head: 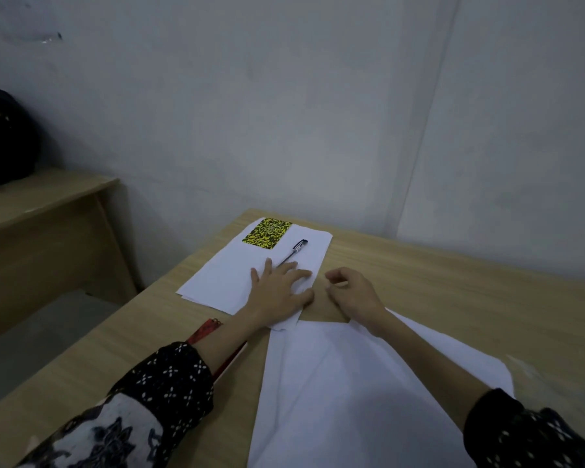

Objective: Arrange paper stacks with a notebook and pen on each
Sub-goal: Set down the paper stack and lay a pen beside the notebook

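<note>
A white paper stack (230,275) lies at the far left of the wooden table (453,292). A yellow-and-black patterned notebook (267,233) sits on its far end, and a blue-capped pen (294,250) lies beside it. My left hand (281,288) rests flat on the near right corner of this stack, fingers spread. My right hand (352,292) hovers just to the right over bare table, fingers loosely curled, nothing in it. A second spread of white paper (345,393) lies near me under my right forearm. A red notebook (206,329) is partly hidden beneath my left forearm.
A second wooden desk (48,204) stands at the left with a black bag (4,140) on it, separated by a gap of floor. A grey wall closes the table's far side.
</note>
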